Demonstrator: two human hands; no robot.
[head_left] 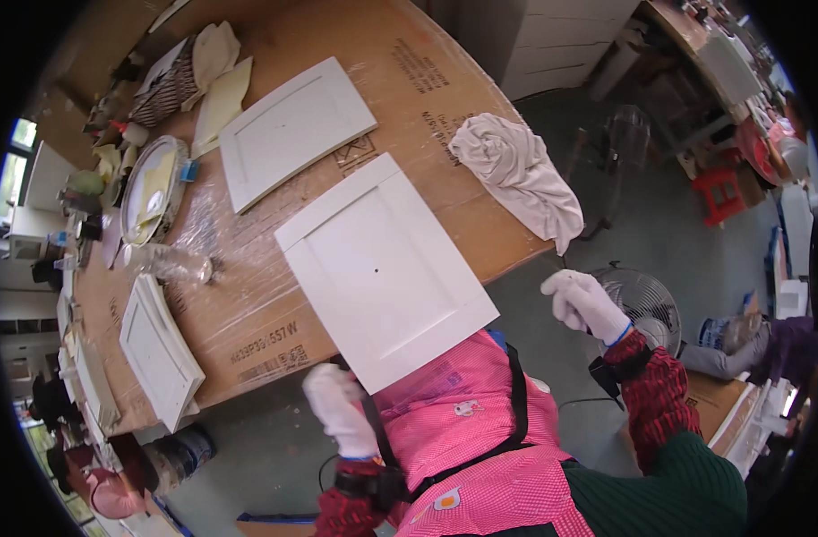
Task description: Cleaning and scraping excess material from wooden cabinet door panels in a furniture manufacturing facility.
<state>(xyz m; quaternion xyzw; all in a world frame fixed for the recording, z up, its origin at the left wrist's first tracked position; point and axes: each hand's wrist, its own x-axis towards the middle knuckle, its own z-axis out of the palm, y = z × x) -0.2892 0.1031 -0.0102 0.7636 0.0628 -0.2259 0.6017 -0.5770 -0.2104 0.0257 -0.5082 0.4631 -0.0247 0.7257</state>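
A white framed cabinet door panel (386,268) with a small dark hole in its middle lies on the cardboard-covered table and juts over its near edge. My left hand (337,407), in a white glove, is beside the panel's near left corner. It is blurred, and its fingers do not show clearly. My right hand (588,302), also gloved in white, is raised off the table's right side, apart from the panel. Its fingers are curled together, and a thin dark tip shows just above them; what it belongs to is unclear. Farther back lies a second white panel (297,130).
A crumpled white cloth (521,170) hangs over the table's right edge. To the left are stacked white panels (158,353), a clear plastic bottle (171,262), a round tray (131,201) and a basket (164,94). A floor fan (646,304) stands beyond my right hand.
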